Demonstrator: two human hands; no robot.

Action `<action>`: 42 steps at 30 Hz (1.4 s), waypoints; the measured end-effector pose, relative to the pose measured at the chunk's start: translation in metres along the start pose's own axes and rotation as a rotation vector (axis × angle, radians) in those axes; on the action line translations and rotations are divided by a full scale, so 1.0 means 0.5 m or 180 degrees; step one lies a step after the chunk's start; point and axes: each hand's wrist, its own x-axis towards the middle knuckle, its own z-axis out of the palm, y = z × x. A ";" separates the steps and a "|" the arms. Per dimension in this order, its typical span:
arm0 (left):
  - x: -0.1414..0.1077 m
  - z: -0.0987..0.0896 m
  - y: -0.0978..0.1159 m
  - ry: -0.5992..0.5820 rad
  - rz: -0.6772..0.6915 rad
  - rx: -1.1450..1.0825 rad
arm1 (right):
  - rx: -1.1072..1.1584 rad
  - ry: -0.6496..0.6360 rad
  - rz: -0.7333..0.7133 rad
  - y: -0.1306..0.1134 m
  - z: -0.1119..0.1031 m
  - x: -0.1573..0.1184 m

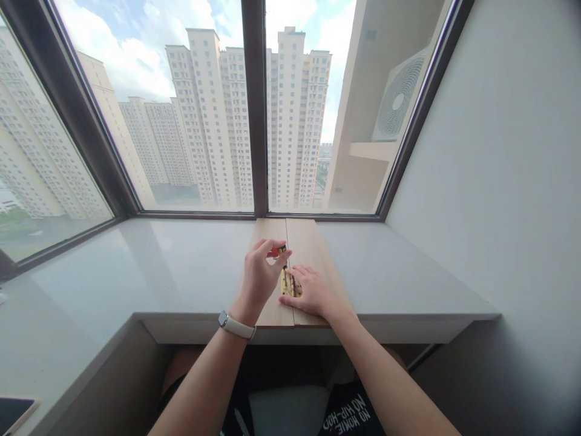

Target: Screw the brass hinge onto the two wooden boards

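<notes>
Between the thumb and fingers of my left hand [263, 269] is a short screwdriver [282, 249] with a red, black and yellow handle. Its thin shaft points down at a brass-coloured hinge [285, 283]; whether the tip touches a screw is too small to tell. The hinge lies flat over the seam between two pale wooden boards [308, 239]. My right hand [313, 292] curves around the hinge's right side, thumb at its near edge and fingertips at its far edge, holding it down on the wood. Part of the hinge is hidden under that hand.
The boards lie across a white windowsill counter [195, 260], from the window frame [260, 121] to the counter's front edge. A white wall [499, 151] stands on the right. A dark flat device [16, 415] lies at the lower left corner.
</notes>
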 end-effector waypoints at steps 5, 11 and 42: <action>0.001 -0.003 -0.001 -0.0046 -0.0059 -0.0109 | -0.0015 0.0015 -0.0005 0.002 0.001 0.000; 0.000 -0.008 -0.008 -0.0315 -0.0084 -0.0279 | 0.0016 0.0034 -0.0006 0.001 0.002 0.000; 0.003 -0.006 -0.005 -0.0007 -0.0050 -0.0002 | 0.0023 0.0031 -0.0008 0.001 0.001 -0.001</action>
